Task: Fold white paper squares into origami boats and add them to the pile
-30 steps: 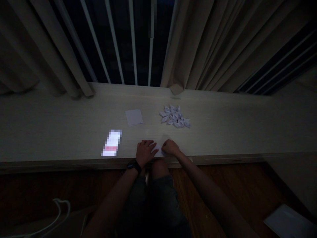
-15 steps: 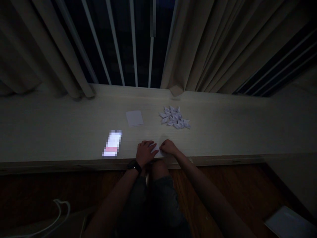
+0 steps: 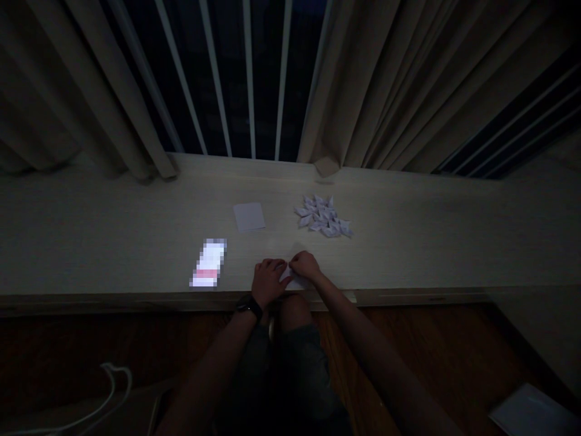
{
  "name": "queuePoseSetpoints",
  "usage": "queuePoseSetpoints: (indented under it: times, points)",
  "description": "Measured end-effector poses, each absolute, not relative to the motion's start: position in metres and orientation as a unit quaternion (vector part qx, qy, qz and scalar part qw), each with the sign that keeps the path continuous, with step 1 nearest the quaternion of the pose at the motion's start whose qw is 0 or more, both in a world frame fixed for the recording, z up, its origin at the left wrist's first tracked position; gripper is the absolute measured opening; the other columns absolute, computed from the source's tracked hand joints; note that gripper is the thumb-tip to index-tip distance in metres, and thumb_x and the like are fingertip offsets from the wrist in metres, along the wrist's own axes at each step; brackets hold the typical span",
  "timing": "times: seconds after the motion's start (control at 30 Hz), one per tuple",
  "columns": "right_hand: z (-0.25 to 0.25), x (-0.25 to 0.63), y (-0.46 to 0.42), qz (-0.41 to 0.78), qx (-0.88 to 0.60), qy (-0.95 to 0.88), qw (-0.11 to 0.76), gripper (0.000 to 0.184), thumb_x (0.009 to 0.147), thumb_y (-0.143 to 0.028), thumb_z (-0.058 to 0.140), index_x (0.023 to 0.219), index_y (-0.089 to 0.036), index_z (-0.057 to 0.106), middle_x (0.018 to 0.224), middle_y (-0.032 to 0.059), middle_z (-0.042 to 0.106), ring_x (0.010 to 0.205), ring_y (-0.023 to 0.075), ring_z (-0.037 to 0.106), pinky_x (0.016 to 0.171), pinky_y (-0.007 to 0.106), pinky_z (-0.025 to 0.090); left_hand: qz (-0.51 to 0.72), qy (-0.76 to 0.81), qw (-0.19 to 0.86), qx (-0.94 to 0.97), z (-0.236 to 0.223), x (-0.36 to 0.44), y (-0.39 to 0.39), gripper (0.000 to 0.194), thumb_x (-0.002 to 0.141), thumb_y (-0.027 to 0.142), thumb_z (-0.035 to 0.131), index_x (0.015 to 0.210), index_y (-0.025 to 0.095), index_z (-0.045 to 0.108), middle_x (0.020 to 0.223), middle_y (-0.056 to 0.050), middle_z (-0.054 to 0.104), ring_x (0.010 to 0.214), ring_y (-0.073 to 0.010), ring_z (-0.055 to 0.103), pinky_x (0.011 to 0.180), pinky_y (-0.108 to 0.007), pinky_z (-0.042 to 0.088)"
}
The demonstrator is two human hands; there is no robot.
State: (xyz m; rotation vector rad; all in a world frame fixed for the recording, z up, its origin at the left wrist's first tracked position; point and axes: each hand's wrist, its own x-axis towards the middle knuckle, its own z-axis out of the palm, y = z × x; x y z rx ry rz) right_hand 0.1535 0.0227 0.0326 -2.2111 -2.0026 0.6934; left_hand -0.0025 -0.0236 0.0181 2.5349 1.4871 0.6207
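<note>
A small piece of white paper (image 3: pixel 295 281) lies at the front edge of the pale ledge, partly hidden under my hands. My left hand (image 3: pixel 267 280), with a dark watch on its wrist, holds the paper's left side, its thumb and fingers curved over it. Pinched fingers of my right hand (image 3: pixel 305 265) grip the paper's upper edge, close to the left fingertips. The fold under the fingers is too dim to make out. Beyond the hands sits a cluster of several folded white paper pieces (image 3: pixel 322 216). A stack of square white paper (image 3: pixel 249 217) lies left of them.
A lit phone (image 3: pixel 209 263), its screen blurred out, lies left of my hands on the ledge (image 3: pixel 422 242). Curtains (image 3: pixel 385 91) and a barred window stand behind. A white cable (image 3: pixel 111 387) hangs at lower left; a pale flat object (image 3: pixel 531 412) is at lower right.
My right hand has moved slightly up and left along the paper, nearer the left fingertips. The left hand stays on the paper. The whole view has shifted a little.
</note>
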Motion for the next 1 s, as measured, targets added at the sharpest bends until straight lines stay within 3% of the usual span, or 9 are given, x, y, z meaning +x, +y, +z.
queuePoseSetpoints:
  times: [0.4, 0.63, 1.0]
  points:
    - [0.041, 0.197, -0.047, 0.136, -0.695, -0.703, -0.067, 0.024, 0.083, -0.027, 0.05, 0.092, -0.018, 0.07, 0.09, 0.0116, 0.07, 0.084, 0.0225, 0.066, 0.07, 0.027, 0.045, 0.218, 0.489, 0.066, 0.842, 0.014, -0.002, -0.023, 0.037, 0.084, 0.047, 0.055, 0.116, 0.028, 0.06, 0.122, -0.004, 0.058, 0.11, -0.0273, 0.044, 0.087, -0.043, 0.036]
    - [0.035, 0.187, -0.065, -0.031, -0.528, -0.849, -0.016, 0.035, 0.091, -0.017, 0.043, 0.125, -0.016, 0.049, 0.12, 0.0136, 0.057, 0.1, 0.0232, 0.054, 0.078, 0.032, 0.045, 0.221, 0.482, 0.061, 0.846, 0.014, -0.003, -0.024, 0.036, 0.087, 0.046, 0.051, 0.12, 0.032, 0.059, 0.121, -0.005, 0.059, 0.109, -0.0266, 0.044, 0.086, -0.043, 0.037]
    - [0.024, 0.196, -0.061, -0.087, -0.436, -0.895, -0.036, 0.039, 0.09, -0.015, 0.043, 0.13, -0.016, 0.045, 0.136, 0.0121, 0.048, 0.097, 0.0252, 0.051, 0.075, 0.038, 0.047, 0.211, 0.456, 0.055, 0.863, 0.012, -0.004, -0.024, 0.03, 0.093, 0.033, 0.042, 0.118, 0.033, 0.059, 0.125, 0.0, 0.059, 0.112, -0.0244, 0.043, 0.088, -0.043, 0.035]
